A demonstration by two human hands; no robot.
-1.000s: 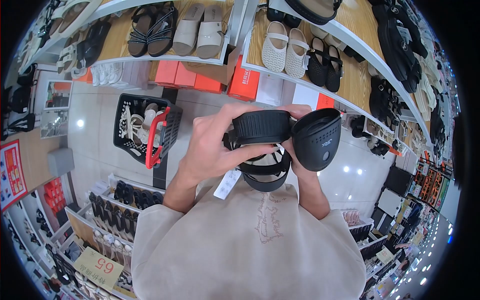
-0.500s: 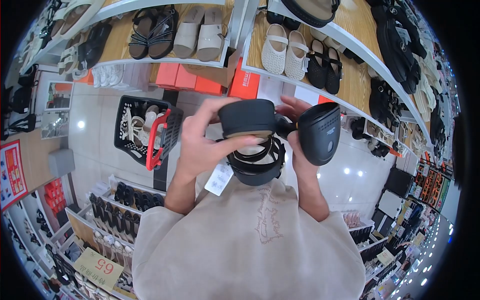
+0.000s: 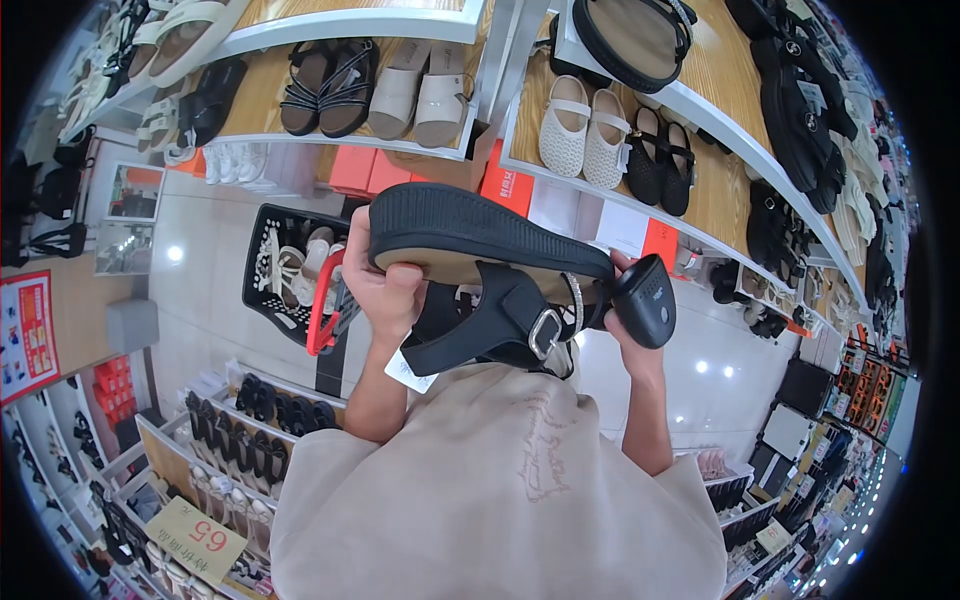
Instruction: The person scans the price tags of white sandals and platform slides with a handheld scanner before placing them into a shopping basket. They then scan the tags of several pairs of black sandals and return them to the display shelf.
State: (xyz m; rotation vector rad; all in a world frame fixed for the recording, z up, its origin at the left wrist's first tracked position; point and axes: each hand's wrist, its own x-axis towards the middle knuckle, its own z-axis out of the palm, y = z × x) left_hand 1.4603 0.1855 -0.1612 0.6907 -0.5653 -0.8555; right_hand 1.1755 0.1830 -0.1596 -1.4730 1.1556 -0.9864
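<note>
A black platform sandal [image 3: 480, 245] with a ribbed sole, tan footbed and buckled straps is held sole-up in front of me. My left hand [image 3: 382, 285] grips its heel end. A white tag [image 3: 410, 368] hangs below that hand. My right hand [image 3: 628, 335] holds a black handheld scanner [image 3: 648, 300] against the sandal's toe end. The right hand's fingers are mostly hidden behind the scanner and the sandal.
A black basket [image 3: 290, 275] with red handles, holding light sandals, stands on the floor to the left. Wooden shelves [image 3: 360, 140] with many sandals curve above and to the right. Orange shoe boxes [image 3: 365, 170] sit under the shelf. A low shoe rack with a "65" price sign [image 3: 195, 535] is at lower left.
The sandal has been swung from end-on to lengthwise, sole up, and lifted slightly. The scanner has moved down to its toe end.
</note>
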